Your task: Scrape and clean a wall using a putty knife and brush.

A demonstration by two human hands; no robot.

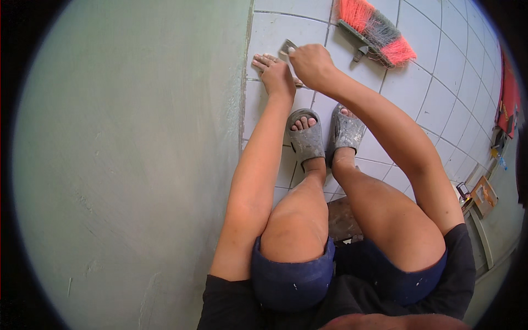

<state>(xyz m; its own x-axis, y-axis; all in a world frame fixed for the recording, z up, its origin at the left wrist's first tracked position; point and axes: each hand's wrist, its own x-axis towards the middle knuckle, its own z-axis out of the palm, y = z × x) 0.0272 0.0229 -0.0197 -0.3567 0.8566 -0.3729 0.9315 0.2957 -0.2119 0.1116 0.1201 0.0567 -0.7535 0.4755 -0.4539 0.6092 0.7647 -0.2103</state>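
My right hand [312,66] is closed around what looks like a putty knife [286,46]. Its flat grey blade sticks out to the left, close to the white tiled floor [275,32]; my fist hides the handle. Just left of it, my left hand [276,76] lies with fingers stretched out on the tiles by the foot of the wall, holding nothing that I can see. Both hands are ahead of my feet, which wear grey, paint-spotted sandals [306,138].
A plain grey-green wall [137,137] rises along the left. A broom head [377,34] with orange and grey bristles lies ahead to the right. Further right are a red object [507,102] and a wooden board [484,197]. Something brown [344,220] is beneath my legs.
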